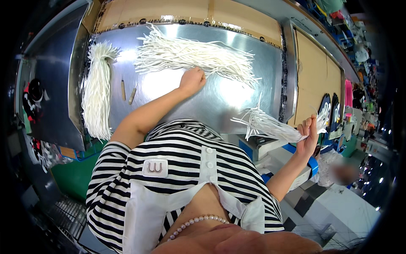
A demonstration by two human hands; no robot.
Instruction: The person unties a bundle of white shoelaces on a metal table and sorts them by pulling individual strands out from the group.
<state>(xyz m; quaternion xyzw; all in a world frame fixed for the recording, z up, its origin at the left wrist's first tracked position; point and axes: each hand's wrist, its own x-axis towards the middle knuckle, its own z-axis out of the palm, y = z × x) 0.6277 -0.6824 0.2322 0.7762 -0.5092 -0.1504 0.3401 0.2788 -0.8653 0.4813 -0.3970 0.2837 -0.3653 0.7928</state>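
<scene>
A wide pile of thin white cords lies across the metal tabletop. My left hand is closed at the near edge of this pile, its fingertips pinched on cord ends that are mostly hidden by the fingers. Off to the right, my right hand grips a loose bunch of white cords near one end. The bunch stretches left from my fingers, over the near right corner of the table, with its free ends fanned out. A second long bundle of white cords lies along the table's left side.
Two thin tools with wooden handles rest beside the left bundle. Cardboard held with tape lines the far edge. A raised metal side bounds the table at the right, with a cardboard-lined tray beyond. Another person is at the far right.
</scene>
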